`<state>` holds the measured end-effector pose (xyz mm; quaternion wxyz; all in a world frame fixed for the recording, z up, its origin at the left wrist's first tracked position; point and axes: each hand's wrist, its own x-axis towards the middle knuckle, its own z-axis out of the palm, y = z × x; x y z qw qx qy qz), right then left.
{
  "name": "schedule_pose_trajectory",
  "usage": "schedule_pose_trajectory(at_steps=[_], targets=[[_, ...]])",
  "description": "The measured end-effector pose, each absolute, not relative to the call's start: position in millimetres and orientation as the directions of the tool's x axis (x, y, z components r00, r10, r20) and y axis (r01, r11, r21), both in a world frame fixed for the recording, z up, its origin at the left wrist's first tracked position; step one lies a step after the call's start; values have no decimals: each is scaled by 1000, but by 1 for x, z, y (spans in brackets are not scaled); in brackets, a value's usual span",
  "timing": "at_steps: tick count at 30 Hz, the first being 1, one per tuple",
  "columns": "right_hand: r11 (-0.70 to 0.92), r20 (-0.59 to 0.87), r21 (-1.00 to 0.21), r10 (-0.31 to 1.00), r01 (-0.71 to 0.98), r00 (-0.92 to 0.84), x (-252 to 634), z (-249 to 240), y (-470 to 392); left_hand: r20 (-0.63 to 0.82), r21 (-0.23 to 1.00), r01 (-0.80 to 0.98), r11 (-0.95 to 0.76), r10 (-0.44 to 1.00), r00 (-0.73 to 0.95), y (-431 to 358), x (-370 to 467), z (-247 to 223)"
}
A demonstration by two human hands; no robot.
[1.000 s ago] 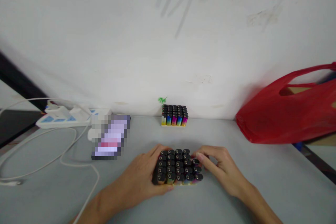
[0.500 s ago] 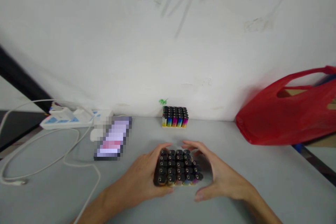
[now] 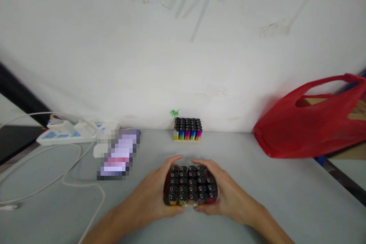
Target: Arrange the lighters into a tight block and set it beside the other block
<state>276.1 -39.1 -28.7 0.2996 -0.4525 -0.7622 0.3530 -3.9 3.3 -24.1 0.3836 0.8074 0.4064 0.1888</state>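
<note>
Between my two hands stands a block of upright lighters [image 3: 192,188] with black tops, packed in rows. My left hand [image 3: 156,190] curves round its left side, and my right hand [image 3: 225,192] wraps the right side, thumbs at the near edge and fingers at the far edge. At the back right corner of the block the rows look uneven. The colourful lower bodies are mostly hidden from above. Behind it, against the wall, sits a second block of lighters [image 3: 187,129] in yellow, blue and pink, on a pale base.
A phone [image 3: 120,154], blurred out, lies left of my hands. White cables [image 3: 77,184] loop beside it near a power strip [image 3: 65,133]. At the right stands a red bag [image 3: 303,129]. The grey table [image 3: 246,152] meets a marked white wall [image 3: 183,65].
My right hand has moved left and closed against the right side of the near lighter block, where a gap was before. The view has shifted slightly.
</note>
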Motion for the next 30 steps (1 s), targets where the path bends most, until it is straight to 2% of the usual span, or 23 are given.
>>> schedule_pose_trajectory(at_steps=[7, 20, 25, 30], targets=[[324, 171, -813, 927, 483, -334, 279, -28, -35, 34, 833, 463, -304, 862, 505, 2, 0, -29], [292, 203, -830, 952, 475, -229, 289, -27, -27, -12, 805, 528, -270, 883, 470, 6, -2, -29], [272, 207, -828, 961, 491, -183, 291, -24, -25, 47, 766, 539, -352, 866, 498, 4, -3, -26], [247, 202, -808, 969, 535, -143, 296, -22, -24, 205, 660, 540, -522, 817, 540, 7, -3, -23]])
